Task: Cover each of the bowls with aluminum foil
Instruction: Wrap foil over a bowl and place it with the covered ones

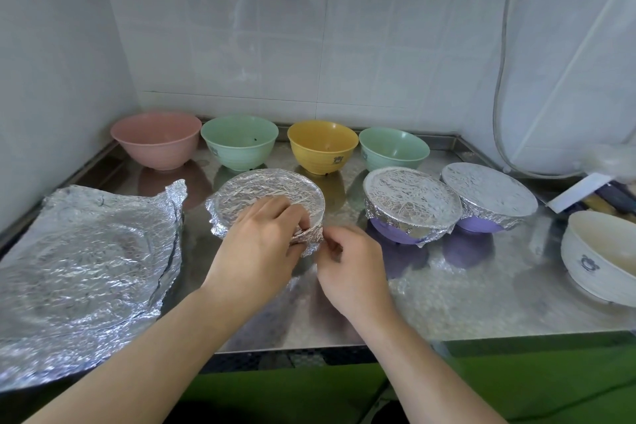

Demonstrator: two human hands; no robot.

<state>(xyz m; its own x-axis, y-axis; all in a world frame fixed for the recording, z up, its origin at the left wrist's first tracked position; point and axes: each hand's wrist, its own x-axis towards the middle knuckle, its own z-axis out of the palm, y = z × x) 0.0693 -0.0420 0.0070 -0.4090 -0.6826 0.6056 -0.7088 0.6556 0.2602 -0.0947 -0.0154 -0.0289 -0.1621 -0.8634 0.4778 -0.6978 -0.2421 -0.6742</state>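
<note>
Your left hand (261,234) and right hand (347,262) both pinched the crumpled foil edge (306,237) at the near rim of the foil-covered bowl (268,196) in the middle of the tabletop (464,303). Behind it stood four uncovered bowls (321,148); two covered purple bowls (411,206) sat to the right, and spare foil sheets (86,251) lay at the left.

bare steel counter (464,299) open front right, foil sheets (86,258) blocking left, open bowls (272,144) lining back
</note>
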